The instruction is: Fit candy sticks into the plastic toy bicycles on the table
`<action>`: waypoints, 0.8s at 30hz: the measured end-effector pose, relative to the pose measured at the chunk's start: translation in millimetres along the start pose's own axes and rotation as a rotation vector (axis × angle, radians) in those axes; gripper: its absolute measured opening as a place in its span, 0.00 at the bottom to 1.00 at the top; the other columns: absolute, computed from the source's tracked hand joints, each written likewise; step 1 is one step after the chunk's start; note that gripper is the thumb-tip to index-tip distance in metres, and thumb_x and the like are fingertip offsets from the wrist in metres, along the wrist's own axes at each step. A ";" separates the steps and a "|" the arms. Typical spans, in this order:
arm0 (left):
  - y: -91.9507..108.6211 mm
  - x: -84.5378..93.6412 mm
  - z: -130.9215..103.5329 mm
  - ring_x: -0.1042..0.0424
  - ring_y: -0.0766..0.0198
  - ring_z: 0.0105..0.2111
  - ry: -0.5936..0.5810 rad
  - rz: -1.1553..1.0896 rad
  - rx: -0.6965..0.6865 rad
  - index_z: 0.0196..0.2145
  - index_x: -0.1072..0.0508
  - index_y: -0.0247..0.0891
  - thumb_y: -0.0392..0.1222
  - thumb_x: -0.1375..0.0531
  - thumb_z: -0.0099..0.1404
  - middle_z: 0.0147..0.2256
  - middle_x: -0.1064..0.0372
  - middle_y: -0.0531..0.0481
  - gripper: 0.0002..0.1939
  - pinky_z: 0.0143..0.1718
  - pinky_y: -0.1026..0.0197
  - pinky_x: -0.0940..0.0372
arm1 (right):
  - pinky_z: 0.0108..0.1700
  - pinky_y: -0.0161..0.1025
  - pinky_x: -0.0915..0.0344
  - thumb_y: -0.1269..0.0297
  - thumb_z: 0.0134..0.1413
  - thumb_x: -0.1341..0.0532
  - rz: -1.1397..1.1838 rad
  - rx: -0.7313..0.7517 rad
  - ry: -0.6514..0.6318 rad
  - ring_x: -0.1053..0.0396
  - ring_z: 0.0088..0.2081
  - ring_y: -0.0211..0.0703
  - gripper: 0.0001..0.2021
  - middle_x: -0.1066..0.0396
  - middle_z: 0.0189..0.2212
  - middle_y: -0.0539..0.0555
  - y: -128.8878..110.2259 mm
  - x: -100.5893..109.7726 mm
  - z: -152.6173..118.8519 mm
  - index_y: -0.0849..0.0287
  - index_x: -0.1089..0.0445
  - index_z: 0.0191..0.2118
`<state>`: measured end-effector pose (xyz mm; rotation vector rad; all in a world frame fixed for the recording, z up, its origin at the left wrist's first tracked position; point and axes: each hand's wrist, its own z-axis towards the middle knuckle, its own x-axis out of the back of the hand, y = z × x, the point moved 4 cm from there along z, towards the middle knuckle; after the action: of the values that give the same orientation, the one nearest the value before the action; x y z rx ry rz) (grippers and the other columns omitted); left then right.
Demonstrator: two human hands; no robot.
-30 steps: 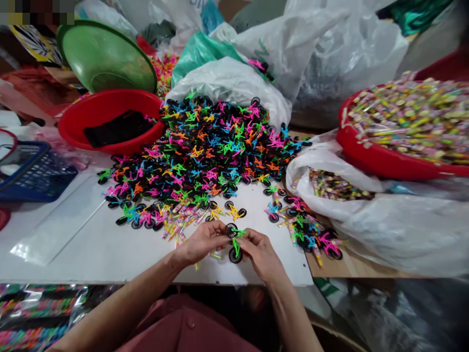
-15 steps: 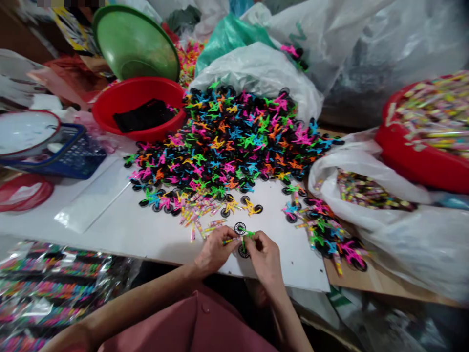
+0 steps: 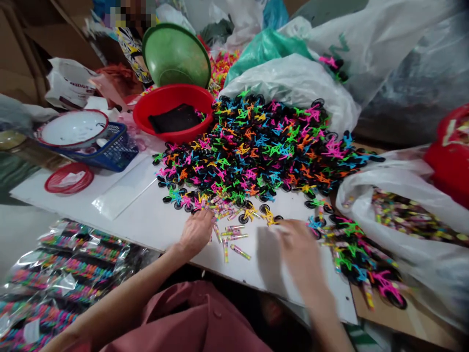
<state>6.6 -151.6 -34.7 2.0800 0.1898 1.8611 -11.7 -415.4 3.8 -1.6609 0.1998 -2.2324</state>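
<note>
My fast right hand (image 3: 299,247) could knock the nearest yellow bicycle (image 3: 269,215); I can't tell whether either hand's fingers are closed.

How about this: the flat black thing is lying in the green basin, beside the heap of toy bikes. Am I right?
Wrong basin: the head view shows the flat black thing in the red basin. It is beside the heap of toy bikes.

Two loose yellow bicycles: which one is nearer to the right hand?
The right yellow bicycle: it lies just beside the right hand; the other bicycle lies farther left.
</note>
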 end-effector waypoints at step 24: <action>13.7 -25.3 -15.6 0.29 0.55 0.35 -0.206 0.148 0.079 0.45 0.35 0.37 0.32 0.52 0.62 0.39 0.32 0.41 0.14 0.35 0.55 0.35 | 0.36 0.38 0.36 0.72 0.57 0.48 0.038 0.169 -0.365 0.33 0.38 0.44 0.08 0.33 0.35 0.55 -63.4 -89.1 -15.6 0.57 0.36 0.41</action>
<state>-13.8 -169.9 -52.5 2.3807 0.0613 1.7284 -16.3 -326.1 -61.1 -1.9101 -0.0488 -1.8215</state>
